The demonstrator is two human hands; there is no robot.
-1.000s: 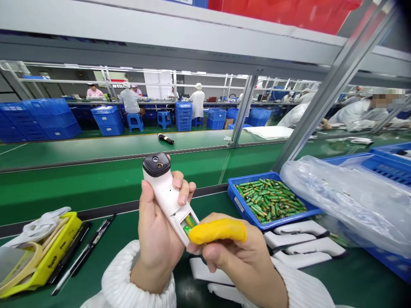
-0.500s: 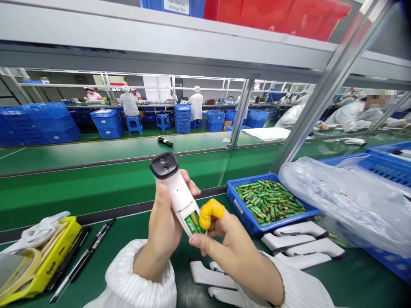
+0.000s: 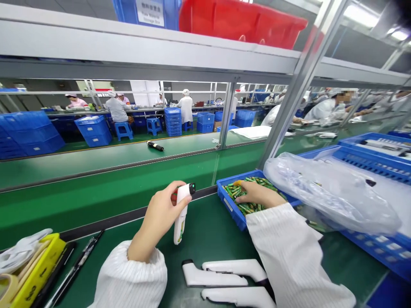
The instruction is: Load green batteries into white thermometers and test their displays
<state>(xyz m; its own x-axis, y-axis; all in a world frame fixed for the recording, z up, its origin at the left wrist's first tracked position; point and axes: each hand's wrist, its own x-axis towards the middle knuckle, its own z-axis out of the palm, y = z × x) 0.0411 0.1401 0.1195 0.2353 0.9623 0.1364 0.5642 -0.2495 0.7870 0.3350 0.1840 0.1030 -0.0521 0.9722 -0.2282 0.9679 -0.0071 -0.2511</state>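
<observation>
My left hand (image 3: 165, 209) is closed around a white infrared thermometer (image 3: 182, 201) with a black head, held upright above the bench. Some green shows in the lower part of its handle, where batteries sit. My right hand (image 3: 257, 193) reaches into a blue tray (image 3: 231, 208) of loose green batteries (image 3: 252, 208). Its thumb and yellow-capped finger are apart among the batteries; the other fingertips are hidden. On the bench between my arms lie several white thermometer bodies (image 3: 215, 279).
A yellow holder (image 3: 43, 271) with tape and sticks stands at the left, beside pens (image 3: 78, 265). Clear plastic bags (image 3: 327, 192) lie over a blue crate (image 3: 369, 252) at the right. A metal post (image 3: 290, 85) rises behind the tray. Co-workers sit farther off.
My right hand has left the thermometer and moved right into the battery tray. My left hand has turned the thermometer sideways and lowered it. The view has shifted right.
</observation>
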